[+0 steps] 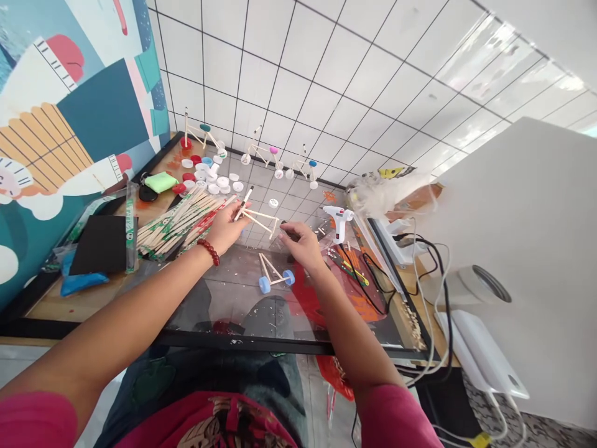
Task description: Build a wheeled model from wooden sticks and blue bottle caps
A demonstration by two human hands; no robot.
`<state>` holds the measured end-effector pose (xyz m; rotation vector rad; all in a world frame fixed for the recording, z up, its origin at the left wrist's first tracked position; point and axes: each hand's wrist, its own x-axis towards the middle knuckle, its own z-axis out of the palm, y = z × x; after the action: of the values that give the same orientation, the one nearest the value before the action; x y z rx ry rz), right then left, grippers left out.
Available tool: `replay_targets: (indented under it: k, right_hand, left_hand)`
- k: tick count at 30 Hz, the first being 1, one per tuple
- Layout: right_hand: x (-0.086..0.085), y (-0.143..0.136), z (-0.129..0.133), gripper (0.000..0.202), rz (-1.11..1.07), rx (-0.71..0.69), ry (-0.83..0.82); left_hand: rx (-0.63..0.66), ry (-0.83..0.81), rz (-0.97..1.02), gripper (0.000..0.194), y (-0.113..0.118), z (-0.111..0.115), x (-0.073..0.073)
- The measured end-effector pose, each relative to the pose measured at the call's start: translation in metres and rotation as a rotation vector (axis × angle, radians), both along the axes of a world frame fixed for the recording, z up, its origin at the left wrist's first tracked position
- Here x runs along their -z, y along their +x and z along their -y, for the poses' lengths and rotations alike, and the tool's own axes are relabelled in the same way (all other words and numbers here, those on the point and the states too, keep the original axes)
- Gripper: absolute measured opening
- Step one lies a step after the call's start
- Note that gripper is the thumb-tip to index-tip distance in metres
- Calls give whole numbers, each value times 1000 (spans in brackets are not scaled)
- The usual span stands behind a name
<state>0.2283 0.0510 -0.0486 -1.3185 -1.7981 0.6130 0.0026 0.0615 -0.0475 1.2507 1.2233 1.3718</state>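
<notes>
My left hand (227,228), with a red bead bracelet on its wrist, grips a small frame of thin wooden sticks (259,219) with a black-and-white piece at its upper left end. At the frame's right end is my right hand (299,241), its fingers closed around a small dark piece (290,231). Below the hands, a stick frame with two blue wheels (276,280) lies on the glossy tabletop. A white glue gun (339,223) stands right of my right hand.
Wooden sticks (172,227) and bottle caps (213,177) lie at the left. Several small stick models (261,154) stand by the tiled wall. A black sheet (100,244) is far left; cables (373,274) and a power strip lie right.
</notes>
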Motion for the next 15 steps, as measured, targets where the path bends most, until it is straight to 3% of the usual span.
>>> replay_targets:
  k: [5,15]
  right_hand:
    - [-4,-2,8,28,-166,-41,20]
    - [-1,-8,10,12,-135,-111,154]
  left_hand:
    - [-12,-24,60,45,6,3,-1]
    - [43,-66,72,51,8,8,-6]
